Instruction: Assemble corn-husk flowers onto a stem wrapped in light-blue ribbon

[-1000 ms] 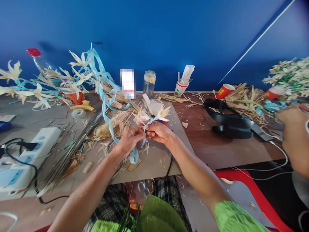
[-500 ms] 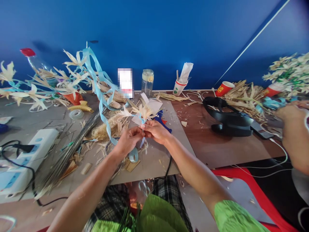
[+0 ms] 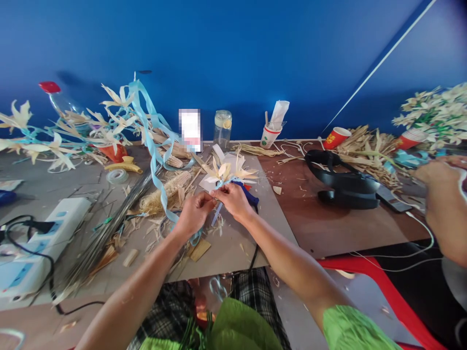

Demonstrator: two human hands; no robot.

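Turned since the earlier frame, the cream husk-petalled flower sprig (image 3: pixel 222 173) with pale-blue wrapping is showing its second bloom rightward, above the grey-brown flat bench (image 3: pixel 273 211). The right hand's (image 3: pixel 236 200) fingers are gripping it; the left hand's (image 3: pixel 195 212) are pinching closed alongside (what lies between is hidden).

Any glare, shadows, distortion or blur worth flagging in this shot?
Head view, lighting: pale glow on the blue wall above the white cup, soft shadow beside the red-capped bottle, dark upper-right corner; head view, distortion: wide-angle stretching towards the edges; head view, clarity: pixelated white rectangle, and fine detail between left hand and right hand is hard to read.
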